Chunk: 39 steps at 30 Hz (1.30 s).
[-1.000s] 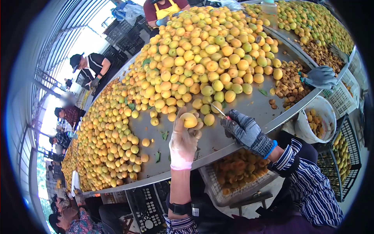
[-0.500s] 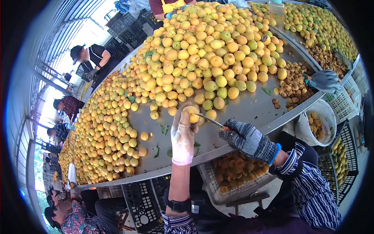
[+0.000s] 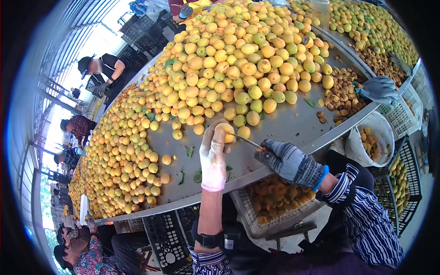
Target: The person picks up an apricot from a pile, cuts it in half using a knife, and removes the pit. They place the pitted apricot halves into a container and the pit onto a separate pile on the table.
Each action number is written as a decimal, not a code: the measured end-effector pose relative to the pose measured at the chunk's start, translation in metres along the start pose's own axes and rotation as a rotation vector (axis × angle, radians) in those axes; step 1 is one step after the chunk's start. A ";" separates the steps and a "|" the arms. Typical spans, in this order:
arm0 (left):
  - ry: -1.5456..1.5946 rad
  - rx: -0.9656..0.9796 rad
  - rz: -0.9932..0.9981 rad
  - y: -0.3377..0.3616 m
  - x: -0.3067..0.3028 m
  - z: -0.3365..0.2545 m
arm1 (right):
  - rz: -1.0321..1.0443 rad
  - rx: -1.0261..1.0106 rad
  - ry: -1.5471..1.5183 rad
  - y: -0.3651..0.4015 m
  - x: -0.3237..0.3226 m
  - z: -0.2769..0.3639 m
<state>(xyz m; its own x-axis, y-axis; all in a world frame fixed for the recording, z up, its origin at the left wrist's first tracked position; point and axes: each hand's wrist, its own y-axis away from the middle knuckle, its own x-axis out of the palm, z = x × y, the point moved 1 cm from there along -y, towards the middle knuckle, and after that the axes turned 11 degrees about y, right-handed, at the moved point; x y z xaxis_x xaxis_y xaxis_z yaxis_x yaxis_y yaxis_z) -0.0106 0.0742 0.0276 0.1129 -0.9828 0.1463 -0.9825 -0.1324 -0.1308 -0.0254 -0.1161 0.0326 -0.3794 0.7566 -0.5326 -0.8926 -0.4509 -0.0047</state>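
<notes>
My left hand (image 3: 213, 156), in a thin white glove, holds a yellow-orange apricot (image 3: 224, 131) over the front part of the metal table (image 3: 243, 160). Its fingers are curled around the back of the fruit. My right hand (image 3: 288, 158), in a grey knitted glove with a blue cuff, is closed on a tool with a slim metal blade (image 3: 247, 140) and some red at its handle. The blade's tip meets the apricot's right side. Most of the handle is hidden in my fist. Just beyond my hands rises a big heap of apricots (image 3: 229, 68).
At the right lie small brown pieces (image 3: 341, 96) and a grey glove (image 3: 379, 89). A white bucket (image 3: 388, 149) of fruit stands beyond the table's edge. Below the edge sits a crate (image 3: 293, 216) of cut-looking fruit. Co-workers line the far left, one in a dark cap (image 3: 117, 68).
The view has shifted slightly. Both my hands keep nearly the same pose, the blade still at the apricot. A co-worker's gloved hand at the top now shows more clearly.
</notes>
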 end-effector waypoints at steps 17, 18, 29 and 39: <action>0.295 -0.335 -0.179 -0.004 0.014 0.020 | -0.178 -0.040 0.282 -0.006 0.014 -0.016; 0.088 -0.252 -0.135 -0.003 0.012 0.017 | -0.149 -0.013 0.254 -0.005 0.008 -0.014; -0.166 -0.196 0.045 -0.009 0.023 0.010 | -0.117 0.035 0.283 -0.001 0.007 -0.028; 0.441 -0.645 0.039 -0.007 0.031 0.018 | -0.113 -0.010 0.375 0.004 0.004 -0.031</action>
<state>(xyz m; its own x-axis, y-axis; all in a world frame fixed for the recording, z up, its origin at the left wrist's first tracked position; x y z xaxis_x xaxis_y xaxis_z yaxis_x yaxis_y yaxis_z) 0.0026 0.0428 0.0156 0.1402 -0.8255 0.5467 -0.8918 0.1346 0.4319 -0.0232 -0.1297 0.0046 -0.1621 0.5771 -0.8004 -0.9203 -0.3811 -0.0884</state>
